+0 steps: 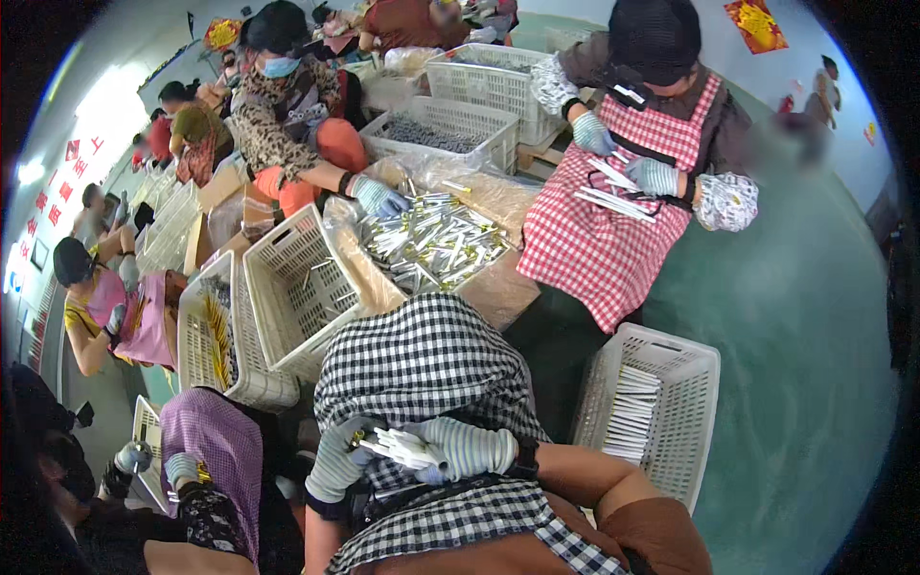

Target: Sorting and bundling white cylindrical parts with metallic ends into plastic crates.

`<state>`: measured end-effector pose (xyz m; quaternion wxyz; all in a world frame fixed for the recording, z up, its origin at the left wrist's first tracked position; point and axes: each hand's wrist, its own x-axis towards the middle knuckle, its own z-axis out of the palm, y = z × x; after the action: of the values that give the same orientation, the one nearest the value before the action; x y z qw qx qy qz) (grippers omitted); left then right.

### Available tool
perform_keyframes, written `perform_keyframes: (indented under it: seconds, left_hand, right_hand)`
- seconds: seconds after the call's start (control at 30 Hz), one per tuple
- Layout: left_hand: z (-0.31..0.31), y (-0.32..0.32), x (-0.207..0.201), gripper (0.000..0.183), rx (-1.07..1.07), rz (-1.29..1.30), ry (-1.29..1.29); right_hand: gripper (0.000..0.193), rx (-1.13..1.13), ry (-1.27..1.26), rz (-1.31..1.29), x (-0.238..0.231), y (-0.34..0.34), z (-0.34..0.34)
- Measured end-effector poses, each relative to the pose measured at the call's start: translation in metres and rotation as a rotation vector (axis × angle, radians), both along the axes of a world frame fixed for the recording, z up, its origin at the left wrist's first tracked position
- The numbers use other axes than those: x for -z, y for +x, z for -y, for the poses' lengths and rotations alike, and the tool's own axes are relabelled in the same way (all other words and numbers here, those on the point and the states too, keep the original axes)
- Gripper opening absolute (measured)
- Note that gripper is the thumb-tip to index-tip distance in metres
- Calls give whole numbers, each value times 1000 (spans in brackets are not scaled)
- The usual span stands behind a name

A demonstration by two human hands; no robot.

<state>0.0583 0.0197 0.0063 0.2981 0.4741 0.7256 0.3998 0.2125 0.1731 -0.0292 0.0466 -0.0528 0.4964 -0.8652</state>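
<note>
"What's that person working on, near us?"

"White sticks, a loose bundle, low over the black-and-white checked apron. The right hand has its grip clamped round the bundle from the right. The left hand is at the other end, by the tips."

"Is the left one pinching them?"

"Can't tell from here; the fingers curl there, but it might only be touching."

"Which step would you call it?"

"Gathering and evening up a handful, I'd judge. The ends look uneven, so they aren't squared yet."

"And the others?"

"A jumbled heap lies in the lined carton on the far side; a neat row sits in the white crate to the right."

"So what does the next move call for?"

"A firm right grip, I'd say, with the left fingertips nudging the ends level. Squeeze unevenly and one could slip out."
</note>
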Motion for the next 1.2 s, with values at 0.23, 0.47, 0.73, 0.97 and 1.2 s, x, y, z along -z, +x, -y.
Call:
perform_keyframes:
  seconds: [0.23, 0.47, 0.73, 0.97, 1.2]
  left_hand:
    - [-4, -14, 8, 41, 33, 9, -73]
    - [-2, -24, 19, 38, 59, 84, -23]
    - [4, -21, 13, 37, 75, 104, -77]
    - [2, -16, 20, 32, 104, 266, -106]
    - [-12, -13, 7, 29, 158, -31, 36]
  right_hand:
    - [31, -54, -18, 193, 32, -11, 1]
    - [32, -295, -876, 683, 2, -18, -9]
    - [40, -68, 438, 176, -54, -23, -26]
    - [43, -373, 1099, 160, -66, -28, -12]
    - [39, -298, 1183, -141, -48, -21, -3]
